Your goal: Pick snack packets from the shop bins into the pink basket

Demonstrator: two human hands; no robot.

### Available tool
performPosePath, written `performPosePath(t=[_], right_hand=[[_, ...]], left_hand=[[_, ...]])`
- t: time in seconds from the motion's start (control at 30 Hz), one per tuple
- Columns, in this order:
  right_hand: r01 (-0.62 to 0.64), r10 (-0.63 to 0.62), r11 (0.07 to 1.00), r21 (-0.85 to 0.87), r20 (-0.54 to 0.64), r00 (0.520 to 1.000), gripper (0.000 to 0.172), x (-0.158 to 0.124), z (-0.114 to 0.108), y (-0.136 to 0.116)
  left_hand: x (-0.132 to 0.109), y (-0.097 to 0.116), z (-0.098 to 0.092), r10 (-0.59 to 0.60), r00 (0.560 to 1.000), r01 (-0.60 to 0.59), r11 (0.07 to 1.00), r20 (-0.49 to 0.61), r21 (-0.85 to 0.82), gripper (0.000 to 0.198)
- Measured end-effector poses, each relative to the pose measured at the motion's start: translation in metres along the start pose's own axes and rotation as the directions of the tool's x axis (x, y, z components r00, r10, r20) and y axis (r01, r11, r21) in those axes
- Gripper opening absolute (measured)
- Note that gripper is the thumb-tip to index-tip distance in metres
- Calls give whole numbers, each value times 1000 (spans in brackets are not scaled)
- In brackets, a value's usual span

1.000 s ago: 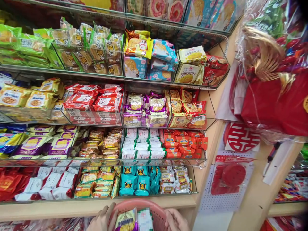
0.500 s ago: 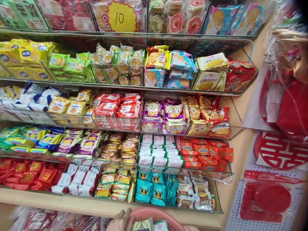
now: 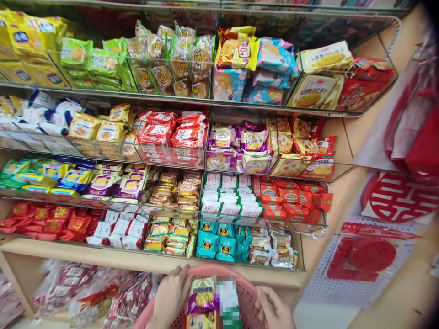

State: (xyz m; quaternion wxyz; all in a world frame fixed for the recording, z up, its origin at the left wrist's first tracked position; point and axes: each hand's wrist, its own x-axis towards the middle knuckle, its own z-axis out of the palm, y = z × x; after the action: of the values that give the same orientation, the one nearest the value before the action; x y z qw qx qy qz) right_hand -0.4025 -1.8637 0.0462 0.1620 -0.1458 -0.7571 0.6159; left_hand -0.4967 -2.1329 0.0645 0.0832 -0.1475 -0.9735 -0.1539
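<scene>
A pink plastic basket (image 3: 245,281) with a perforated wall is at the bottom middle, partly cut off by the frame. My left hand (image 3: 170,294) is closed over its left rim. On the right side, my right hand (image 3: 272,308) grips the rim with bent fingers. Inside lie a purple-and-cream biscuit packet (image 3: 203,296), a yellow-and-red packet (image 3: 200,321) below it, and a white-and-green item (image 3: 228,299) whose face is pixelated. Just beyond the basket, teal snack packets (image 3: 207,242) fill a bottom-row compartment.
Tiered shelves with clear dividers hold many wrapped biscuits, including red-and-white packets (image 3: 157,132) and yellow ones (image 3: 36,34). A wooden ledge (image 3: 103,256) runs above bagged goods (image 3: 65,283). Red decorations (image 3: 363,256) hang on a pegboard at right.
The view has tilted down and moved closer to the shelves. More of the basket, its packets and both my hands now shows. The yellow "10" sign has left the top of view.
</scene>
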Motion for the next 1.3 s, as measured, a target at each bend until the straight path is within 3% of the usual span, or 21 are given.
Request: performPosePath(t=[0.13, 0.47, 0.87, 1.0, 1.3], right_hand=[[37, -37, 999, 4, -33, 999, 55, -6, 2, -5], [39, -38, 999, 14, -54, 998, 53, -10, -1, -8], [2, -2, 1000, 12, -28, 1000, 54, -10, 4, -9], [-19, 21, 994, 104, -22, 1000, 49, -10, 10, -13], [-90, 100, 949, 303, -18, 995, 40, -14, 18, -17]], left_hand=[[1, 0, -3, -2, 999, 1, 1000, 37, 14, 39], [3, -1, 5, 46, 999, -45, 996, -19, 83, 39], [0, -2, -4, 4, 1000, -6, 997, 18, 80, 38], [-4, -7, -10, -11, 1000, 9, 995, 17, 103, 37], [4, -23, -33, -38, 981, -2, 979, 189, 206, 49]])
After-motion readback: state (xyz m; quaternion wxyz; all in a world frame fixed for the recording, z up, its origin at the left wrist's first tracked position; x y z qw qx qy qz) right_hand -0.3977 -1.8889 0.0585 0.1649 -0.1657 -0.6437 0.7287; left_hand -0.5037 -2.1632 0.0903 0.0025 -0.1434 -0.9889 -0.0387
